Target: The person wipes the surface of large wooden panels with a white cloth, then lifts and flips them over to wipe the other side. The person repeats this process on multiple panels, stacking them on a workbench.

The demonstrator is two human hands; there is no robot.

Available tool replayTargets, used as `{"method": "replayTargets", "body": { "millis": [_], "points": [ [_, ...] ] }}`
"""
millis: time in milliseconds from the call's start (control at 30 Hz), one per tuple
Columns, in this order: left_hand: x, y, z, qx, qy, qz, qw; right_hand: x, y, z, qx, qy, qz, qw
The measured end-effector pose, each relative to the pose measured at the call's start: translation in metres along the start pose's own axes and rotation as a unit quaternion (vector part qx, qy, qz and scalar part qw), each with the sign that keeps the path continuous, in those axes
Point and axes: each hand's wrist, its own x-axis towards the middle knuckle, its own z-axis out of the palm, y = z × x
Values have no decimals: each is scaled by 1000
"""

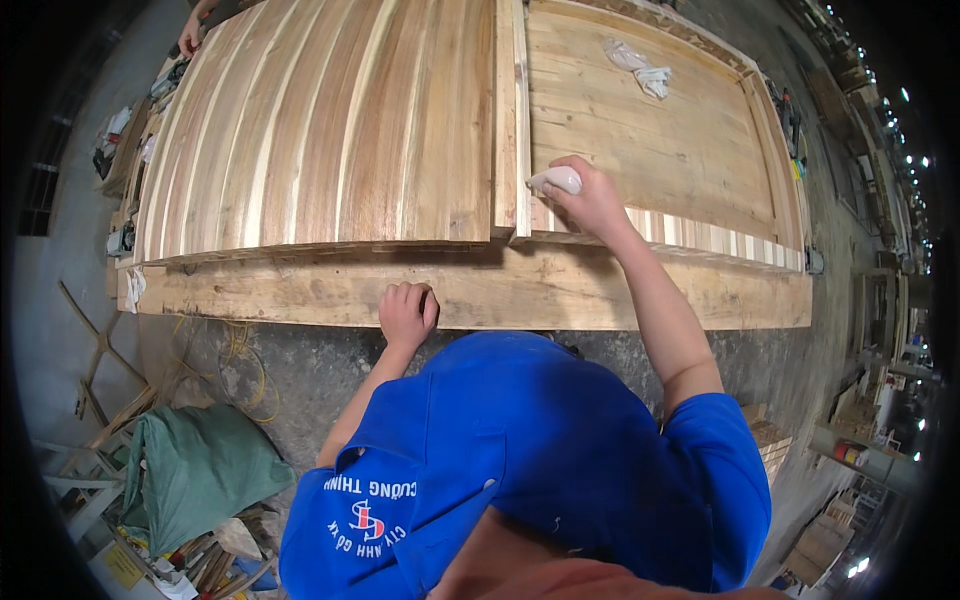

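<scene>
My right hand (594,200) is closed round a small white pouch (558,180) with a pointed tip. The tip aims left, at the narrow upright strip of a wooden frame (521,120). Loosely curled, my left hand (408,314) rests on the front edge of the wooden bench (300,292); I see nothing in it, though its palm is hidden. Ahead of it lies a large panel (330,130) of light and dark wood strips. Right of the panel, the frame surrounds a recessed board (640,130), with a striped strip (700,235) along its near side.
Crumpled clear plastic and a white cloth (653,81) lie on the recessed board. Another person's hand (189,38) touches the panel's far left corner. At lower left sit a green sack (200,465), wood scraps and a coiled yellow hose (245,375). Stacked wood stands at right.
</scene>
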Motion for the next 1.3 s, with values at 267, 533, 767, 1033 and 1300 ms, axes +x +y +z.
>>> {"method": "replayTargets", "body": {
  "millis": [267, 533, 767, 1033, 1300],
  "points": [
    [0, 2, -2, 4, -5, 4, 1000, -49, 6, 12, 2, -9, -22, 1000],
    [0, 3, 0, -14, -11, 5, 1000, -62, 19, 6, 13, 30, -5, 999],
    [3, 11, 1, 1, -26, -17, 1000, -88, 66, -33, 23, 128, 34, 991],
    [4, 23, 2, 32, -4, -18, 999, -126, 155, -117, 40, 190, 116, 974],
    [2, 62, 18, 311, 127, -359, 871, -171, 260, -217, 23, 286, 141, 948]
  ]
}}
